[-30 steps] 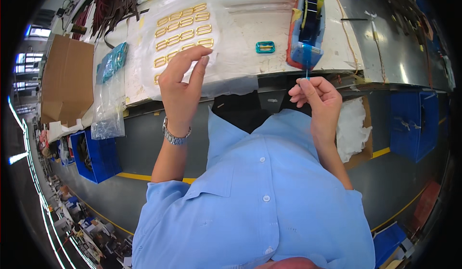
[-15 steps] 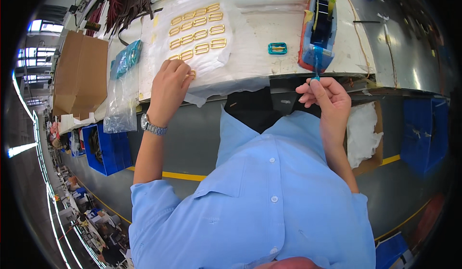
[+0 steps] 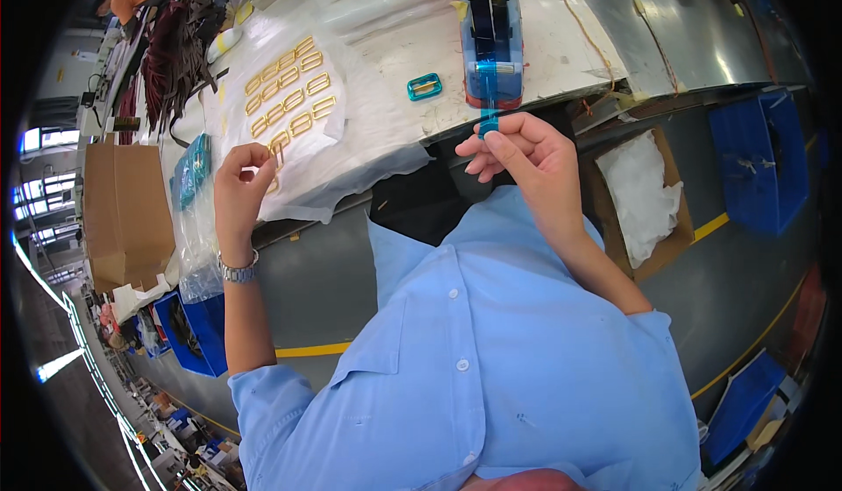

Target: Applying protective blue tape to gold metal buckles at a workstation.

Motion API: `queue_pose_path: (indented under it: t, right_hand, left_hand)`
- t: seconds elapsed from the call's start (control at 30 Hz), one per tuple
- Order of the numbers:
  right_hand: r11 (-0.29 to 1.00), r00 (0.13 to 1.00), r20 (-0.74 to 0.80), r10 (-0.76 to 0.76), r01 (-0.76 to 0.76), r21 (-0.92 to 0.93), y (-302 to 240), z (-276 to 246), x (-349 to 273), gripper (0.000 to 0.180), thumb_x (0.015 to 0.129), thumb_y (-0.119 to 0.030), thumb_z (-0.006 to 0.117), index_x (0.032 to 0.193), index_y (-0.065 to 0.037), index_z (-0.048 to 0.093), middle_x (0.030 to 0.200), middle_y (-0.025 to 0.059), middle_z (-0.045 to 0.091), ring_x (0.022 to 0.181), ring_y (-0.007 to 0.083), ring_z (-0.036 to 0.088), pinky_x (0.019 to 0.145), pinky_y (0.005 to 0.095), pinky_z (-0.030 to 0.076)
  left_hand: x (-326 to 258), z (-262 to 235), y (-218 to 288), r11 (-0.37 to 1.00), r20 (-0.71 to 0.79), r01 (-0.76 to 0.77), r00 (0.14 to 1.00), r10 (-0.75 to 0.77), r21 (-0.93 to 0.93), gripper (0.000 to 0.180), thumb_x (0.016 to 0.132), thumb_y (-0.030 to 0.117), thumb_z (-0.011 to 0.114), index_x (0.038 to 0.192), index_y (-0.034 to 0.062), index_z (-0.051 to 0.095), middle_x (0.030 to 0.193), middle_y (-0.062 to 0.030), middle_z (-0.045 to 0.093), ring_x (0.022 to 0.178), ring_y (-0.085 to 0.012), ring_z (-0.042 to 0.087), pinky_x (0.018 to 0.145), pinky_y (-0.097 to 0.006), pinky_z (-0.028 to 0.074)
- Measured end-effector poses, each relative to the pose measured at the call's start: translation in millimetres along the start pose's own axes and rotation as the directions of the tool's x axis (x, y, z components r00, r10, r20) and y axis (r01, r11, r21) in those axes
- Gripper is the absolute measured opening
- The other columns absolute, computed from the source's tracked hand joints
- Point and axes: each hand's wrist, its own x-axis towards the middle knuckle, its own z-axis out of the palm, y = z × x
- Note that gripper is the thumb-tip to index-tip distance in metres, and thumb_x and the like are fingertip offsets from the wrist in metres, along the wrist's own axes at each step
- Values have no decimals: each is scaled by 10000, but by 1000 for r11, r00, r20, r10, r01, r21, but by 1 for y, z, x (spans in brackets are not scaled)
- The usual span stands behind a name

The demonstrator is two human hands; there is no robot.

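My left hand (image 3: 241, 194) is pinched at the near end of the laid-out buckles, its thumb and forefinger closed on a gold slide buckle (image 3: 280, 150) tilted up from the white sheet. Rows of similar gold buckles (image 3: 292, 101) lie just beyond it. With thumb and forefinger, my right hand (image 3: 537, 164) grips the end of a strip of blue clear tape (image 3: 489, 115), which still runs up to the tape dispenser (image 3: 509, 78). Left of the dispenser, a single buckle (image 3: 424, 86) with a blue-green rim rests on the table.
A bag of blue-green pieces (image 3: 190, 175) hangs over the table's left edge beside a brown cardboard box (image 3: 127, 215). Dark strips (image 3: 175, 43) lie at the far left. Below the table's right part stand a carton with white wrapping (image 3: 640, 197) and a blue bin (image 3: 761, 166).
The view has shifted to the right and turned. My left hand has gone from reaching over the buckles to pinching one at its fingertips. My right hand keeps hold of the tape end.
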Motion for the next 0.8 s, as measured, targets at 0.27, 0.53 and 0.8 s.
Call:
queue_pose_path:
  t: [0.27, 0.53, 0.8]
  right_hand:
    - [999, 999, -21, 33, -32, 42, 2, 0, -2, 175, 1098, -75, 598, 1183, 57, 676, 1087, 150, 800, 890, 146, 759, 800, 286, 615]
    - [999, 1000, -18, 2, -2, 46, 0, -2, -6, 262, 1093, -44, 575, 1301, 83, 671, 1082, 141, 800, 928, 144, 758, 832, 286, 619]
    - [999, 1000, -27, -14, 16, 52, 4, -6, -5, 272, 1072, -62, 632, 1293, 94, 668, 1080, 139, 802, 956, 143, 766, 834, 274, 619]
  left_hand:
    - [19, 71, 151, 509, 501, 411, 864, 46, -756, 146, 1029, 161, 741, 1068, 21, 725, 898, -1, 690, 739, -63, 585, 663, -210, 435]
    - [30, 114, 183, 596, 560, 415, 825, 73, -688, 157, 988, 174, 794, 999, 19, 770, 834, 14, 706, 755, -45, 602, 696, -210, 466]
    - [34, 126, 177, 601, 565, 432, 824, 39, -672, 160, 989, 167, 796, 964, 13, 763, 828, 10, 707, 745, -47, 596, 680, -219, 454]
